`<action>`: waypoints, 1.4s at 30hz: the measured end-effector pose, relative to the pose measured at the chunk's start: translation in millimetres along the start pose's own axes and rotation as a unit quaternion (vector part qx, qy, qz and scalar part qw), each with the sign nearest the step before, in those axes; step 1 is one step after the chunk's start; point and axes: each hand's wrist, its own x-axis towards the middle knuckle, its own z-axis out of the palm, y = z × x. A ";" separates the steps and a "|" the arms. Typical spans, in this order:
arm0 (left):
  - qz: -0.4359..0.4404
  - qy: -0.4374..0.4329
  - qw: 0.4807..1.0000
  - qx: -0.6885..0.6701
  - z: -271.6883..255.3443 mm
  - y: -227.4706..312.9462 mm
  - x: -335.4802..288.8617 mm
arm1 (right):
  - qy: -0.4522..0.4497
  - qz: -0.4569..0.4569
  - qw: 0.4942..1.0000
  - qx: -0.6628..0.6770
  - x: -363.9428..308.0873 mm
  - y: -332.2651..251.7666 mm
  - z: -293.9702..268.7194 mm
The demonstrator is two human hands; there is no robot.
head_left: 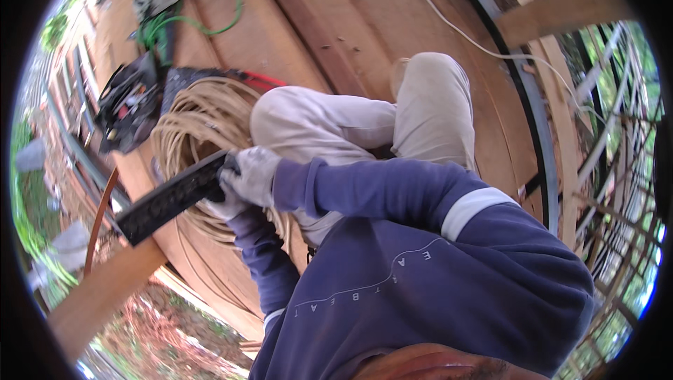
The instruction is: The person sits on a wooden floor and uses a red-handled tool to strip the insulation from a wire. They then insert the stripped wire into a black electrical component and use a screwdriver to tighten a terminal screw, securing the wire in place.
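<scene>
A long black bar with a row of small recesses along its face slants out to the left over a coil of tan cable. My right hand, in a pale glove with dark fingertips, closes on the bar's near end. Just below it, my left hand, also gloved, grips the same end from underneath; the bar and my right hand hide most of its fingers. The coil lies on wooden boards beside my bent knee, partly covered by the bar and my arms.
A black tool bag with mixed items sits left of the coil. A green cord lies beyond it. A white cable crosses the boards at the right. Timber beams and metal bars edge the platform.
</scene>
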 end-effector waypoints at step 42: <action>0.017 0.117 0.983 -0.143 -120.4 73.5 -14.2 | 0.009 -0.165 0.978 -0.125 -93.1 40.8 -120.7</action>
